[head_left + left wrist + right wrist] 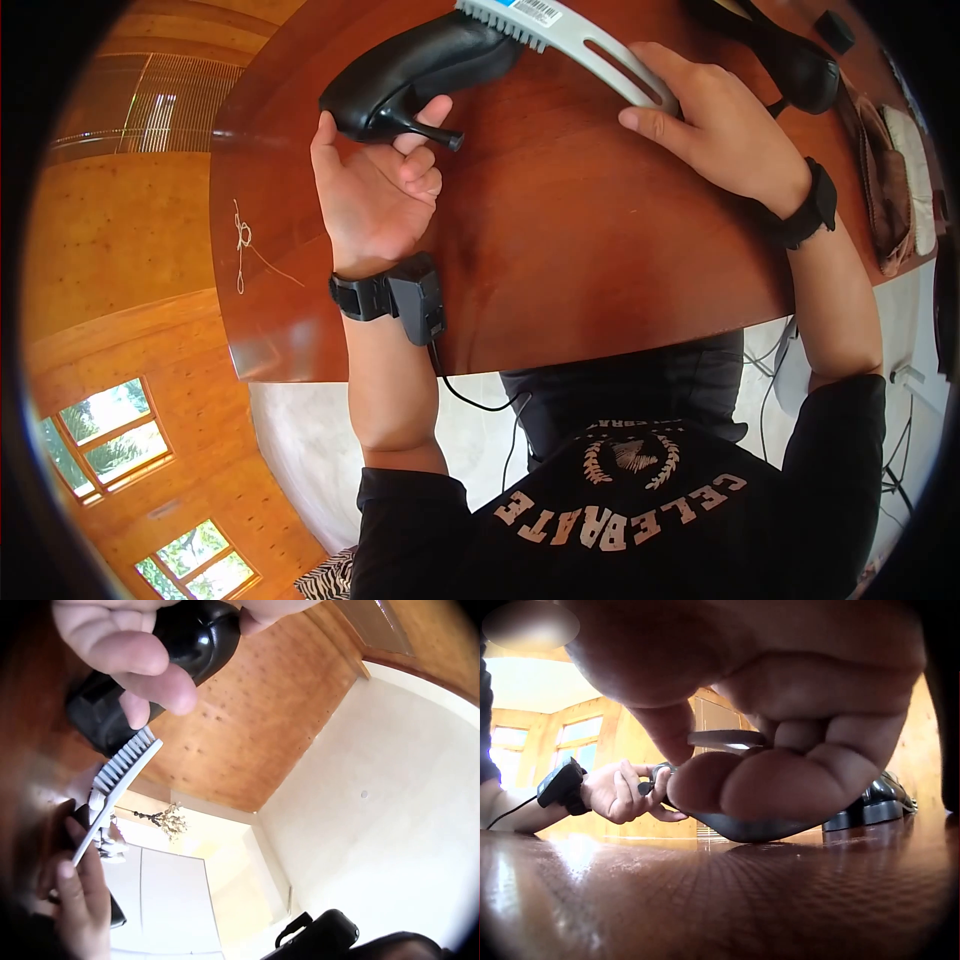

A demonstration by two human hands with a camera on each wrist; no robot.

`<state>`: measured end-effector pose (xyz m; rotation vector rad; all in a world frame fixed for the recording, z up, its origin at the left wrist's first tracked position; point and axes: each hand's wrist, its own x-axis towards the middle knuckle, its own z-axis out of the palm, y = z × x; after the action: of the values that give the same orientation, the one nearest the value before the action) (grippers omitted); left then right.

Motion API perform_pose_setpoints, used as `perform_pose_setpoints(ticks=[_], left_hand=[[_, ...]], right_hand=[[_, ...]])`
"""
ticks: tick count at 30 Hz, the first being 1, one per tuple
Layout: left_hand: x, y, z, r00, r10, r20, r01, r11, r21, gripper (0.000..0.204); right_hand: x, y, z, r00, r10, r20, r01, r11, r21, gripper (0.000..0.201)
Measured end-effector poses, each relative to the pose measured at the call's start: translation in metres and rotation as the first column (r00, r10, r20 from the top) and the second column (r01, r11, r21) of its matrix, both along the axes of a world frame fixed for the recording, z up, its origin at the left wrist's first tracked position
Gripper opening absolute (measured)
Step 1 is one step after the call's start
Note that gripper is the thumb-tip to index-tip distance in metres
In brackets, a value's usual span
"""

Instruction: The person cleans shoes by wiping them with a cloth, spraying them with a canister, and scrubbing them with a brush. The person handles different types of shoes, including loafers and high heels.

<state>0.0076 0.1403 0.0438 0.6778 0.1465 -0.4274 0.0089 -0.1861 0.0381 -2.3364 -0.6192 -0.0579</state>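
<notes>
A black high-heeled shoe (415, 75) lies tilted over the table, its thin heel (436, 132) pointing back toward the person. My left hand (380, 190) holds it from beneath at the heel end, palm up, with thumb and fingers on either side of the heel. In my right hand (735, 125) is a grey scrubbing brush (585, 62), gripped by the end of its slotted handle. The brush's pale bristles (124, 761) face the shoe and overlap its front part in the left wrist view. The shoe's toe is hidden behind the brush in the head view.
Another black heeled shoe (800, 75) lies at the table's far right, near a small dark block (833, 32). A brown bag (885, 190) sits by the right edge. Thin string (243, 240) lies on the wooden table (560, 240) at left. A cable (470, 402) hangs from the left wrist camera.
</notes>
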Motion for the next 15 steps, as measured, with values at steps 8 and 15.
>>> perform_pose_setpoints(ticks=[8,15], left_hand=[[0.0,0.001,-0.001,1.0,-0.017,0.002,0.017,1.0,-0.022,0.075],[-0.001,-0.001,0.001,0.999,-0.032,-0.009,0.032,0.997,-0.067,0.076]], right_hand=[[-0.003,0.001,-0.009,0.991,0.118,0.064,-0.118,0.993,-0.001,0.05],[-0.001,0.001,-0.001,1.0,-0.004,0.018,0.004,1.0,-0.018,0.041]])
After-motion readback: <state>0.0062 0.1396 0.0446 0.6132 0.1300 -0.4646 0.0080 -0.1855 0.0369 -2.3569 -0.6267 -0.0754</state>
